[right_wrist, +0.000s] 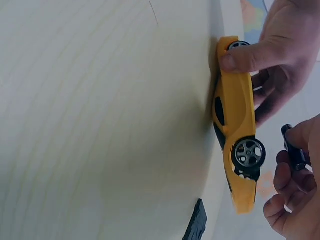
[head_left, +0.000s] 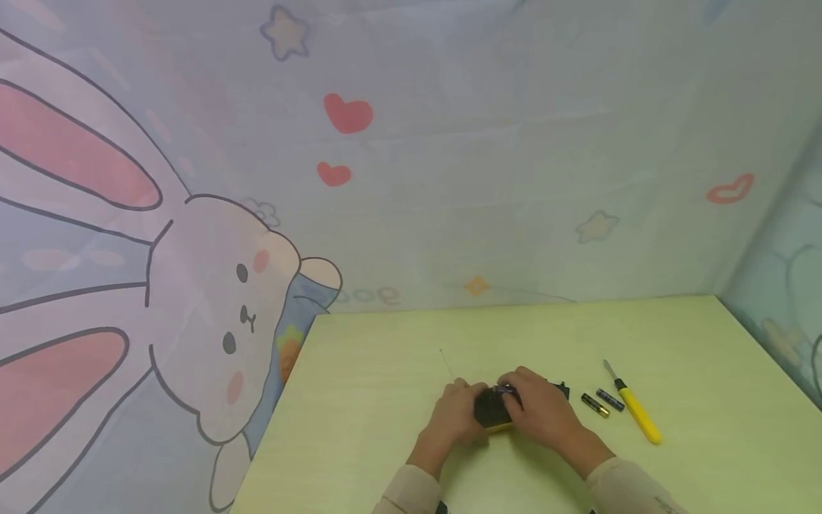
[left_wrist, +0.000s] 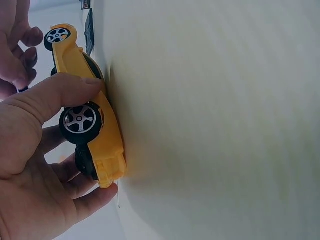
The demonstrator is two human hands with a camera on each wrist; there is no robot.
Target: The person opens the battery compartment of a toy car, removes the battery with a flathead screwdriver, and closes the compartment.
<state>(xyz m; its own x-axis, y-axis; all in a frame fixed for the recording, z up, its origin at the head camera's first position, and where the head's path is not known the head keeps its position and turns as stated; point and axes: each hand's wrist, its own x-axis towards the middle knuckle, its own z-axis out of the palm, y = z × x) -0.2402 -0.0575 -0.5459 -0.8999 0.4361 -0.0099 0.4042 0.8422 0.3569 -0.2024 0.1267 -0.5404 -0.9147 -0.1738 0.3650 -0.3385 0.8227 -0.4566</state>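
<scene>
A yellow toy car (left_wrist: 107,132) lies upside down on the table, its black underside (head_left: 491,408) facing up. My left hand (head_left: 457,414) grips one end of it, with the thumb on the side by a wheel and the fingers around the far side. Above the underside, my right hand (head_left: 542,407) pinches a small dark battery (right_wrist: 294,148) between thumb and fingers, apart from the car in the right wrist view. Whatever the underside holds is mostly hidden by the hands in the head view.
Right of the hands lie a black and gold battery (head_left: 595,405), a dark blue battery (head_left: 610,400) and a yellow-handled screwdriver (head_left: 637,412). A flat black piece (right_wrist: 196,221) lies near the car. A thin wire (head_left: 447,363) sticks out past the left hand. A printed cloth stands behind the table (head_left: 359,428).
</scene>
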